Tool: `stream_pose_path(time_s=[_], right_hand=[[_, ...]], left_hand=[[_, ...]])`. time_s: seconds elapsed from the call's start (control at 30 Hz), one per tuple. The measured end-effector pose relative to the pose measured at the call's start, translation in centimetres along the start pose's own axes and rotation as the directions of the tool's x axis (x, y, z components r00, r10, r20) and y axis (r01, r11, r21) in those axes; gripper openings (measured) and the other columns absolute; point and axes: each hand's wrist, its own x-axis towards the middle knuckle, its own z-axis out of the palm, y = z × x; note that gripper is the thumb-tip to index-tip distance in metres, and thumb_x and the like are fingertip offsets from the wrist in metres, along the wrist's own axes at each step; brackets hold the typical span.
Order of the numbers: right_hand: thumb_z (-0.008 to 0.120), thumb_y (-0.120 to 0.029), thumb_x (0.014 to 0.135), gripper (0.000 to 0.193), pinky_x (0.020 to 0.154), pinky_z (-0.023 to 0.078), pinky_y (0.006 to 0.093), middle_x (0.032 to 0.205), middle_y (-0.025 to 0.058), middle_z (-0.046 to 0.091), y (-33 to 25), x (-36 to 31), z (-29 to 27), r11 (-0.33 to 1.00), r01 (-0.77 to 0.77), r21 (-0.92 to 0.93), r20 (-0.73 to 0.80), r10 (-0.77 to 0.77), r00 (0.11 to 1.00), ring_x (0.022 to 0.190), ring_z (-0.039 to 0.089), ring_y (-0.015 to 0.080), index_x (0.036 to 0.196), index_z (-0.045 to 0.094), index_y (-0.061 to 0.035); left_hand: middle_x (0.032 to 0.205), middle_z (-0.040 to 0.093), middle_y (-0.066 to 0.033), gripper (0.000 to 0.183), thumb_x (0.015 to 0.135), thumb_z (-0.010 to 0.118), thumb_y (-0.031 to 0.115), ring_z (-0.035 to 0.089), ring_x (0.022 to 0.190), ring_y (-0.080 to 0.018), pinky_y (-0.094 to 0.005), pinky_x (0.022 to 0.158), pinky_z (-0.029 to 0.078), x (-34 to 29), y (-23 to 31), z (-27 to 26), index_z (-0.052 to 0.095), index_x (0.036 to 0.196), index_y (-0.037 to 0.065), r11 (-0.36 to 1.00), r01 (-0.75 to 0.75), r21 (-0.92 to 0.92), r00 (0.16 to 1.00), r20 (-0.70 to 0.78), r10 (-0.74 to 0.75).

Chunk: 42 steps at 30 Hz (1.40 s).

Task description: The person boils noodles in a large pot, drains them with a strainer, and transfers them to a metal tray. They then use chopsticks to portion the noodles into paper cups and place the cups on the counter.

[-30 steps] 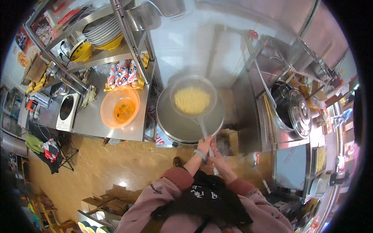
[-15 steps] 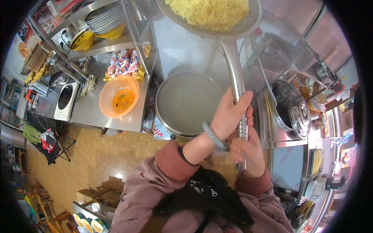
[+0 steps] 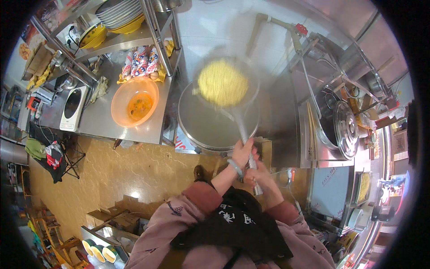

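Both hands grip the metal handle of a long-handled strainer. My left hand, below a pale bracelet, is wrapped round the upper part of the handle. Lower down, close to the handle's end, my right hand is closed on it. Yellow noodles are heaped in the strainer's basket, which is blurred by motion. The basket is above the far part of a large round pot and hides some of it. Cloudy pale liquid fills the pot.
To the left, an orange bowl of reddish-orange food stands on a steel table, with wrapped packages behind it. A shelf there holds stacked bowls. On the right are chopsticks and a metal lid.
The strainer with its noodles has come down and nearer, from the top edge to over the pot. Both hands have moved left and lower in the picture, still gripping the handle.
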Motion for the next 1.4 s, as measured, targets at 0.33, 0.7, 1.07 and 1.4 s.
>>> stream_pose_path(time_s=[0.33, 0.7, 1.07, 1.4], right_hand=[[0.045, 0.001, 0.074, 0.020, 0.033, 0.032, 0.0224, 0.052, 0.0034, 0.043, -6.2, -1.9, 1.4, 0.957, 0.278, 0.085, 0.021, -0.281, 0.960, 0.036, 0.041, 0.0111, 0.093, 0.039, -0.0029], [0.044, 0.002, 0.061, 0.058, 0.030, 0.033, 0.0266, 0.042, 0.0040, 0.037, 3.3, 1.6, -2.5, 0.981, -0.170, 0.092, 0.006, 0.170, 0.985, 0.031, 0.039, 0.0141, 0.116, 0.027, -0.0052], [0.045, -0.001, 0.071, 0.062, 0.034, 0.033, 0.0236, 0.049, 0.0026, 0.041, 0.8, 3.7, -2.1, 0.975, -0.049, 0.218, 0.133, 0.020, 0.991, 0.036, 0.041, 0.0116, 0.127, 0.021, -0.0153], [0.045, -0.002, 0.073, 0.066, 0.036, 0.033, 0.0237, 0.051, -0.0002, 0.038, 4.7, 3.3, -2.0, 0.991, -0.126, 0.035, 0.152, 0.119, 0.981, 0.037, 0.037, 0.0094, 0.130, 0.017, -0.0202]], left_hand=[[0.057, 0.045, -0.0036, 0.021, 0.085, 0.050, 0.023, 0.046, 0.045, -0.0118, -0.0247, 0.040, 0.039, -2.3, 8.1, 7.4, 0.038, 0.088, 0.005, 0.936, -0.337, 0.100, 0.909, 0.294, 0.295], [0.057, 0.045, -0.0040, 0.024, 0.082, 0.052, 0.025, 0.046, 0.044, -0.0142, -0.0274, 0.040, 0.041, 1.7, -4.4, -2.8, 0.041, 0.089, 0.005, 0.999, 0.050, 0.016, 0.996, -0.072, -0.049], [0.058, 0.046, -0.0071, 0.026, 0.083, 0.051, 0.025, 0.047, 0.044, -0.0172, -0.0304, 0.041, 0.043, 2.2, 1.3, 0.4, 0.037, 0.085, 0.003, 0.996, -0.007, 0.092, 0.983, -0.181, 0.024], [0.059, 0.048, -0.0064, 0.025, 0.080, 0.053, 0.028, 0.048, 0.047, -0.0184, -0.0322, 0.046, 0.044, 2.4, -4.2, -5.6, 0.050, 0.081, 0.003, 0.990, -0.052, 0.134, 0.989, -0.127, 0.070]])
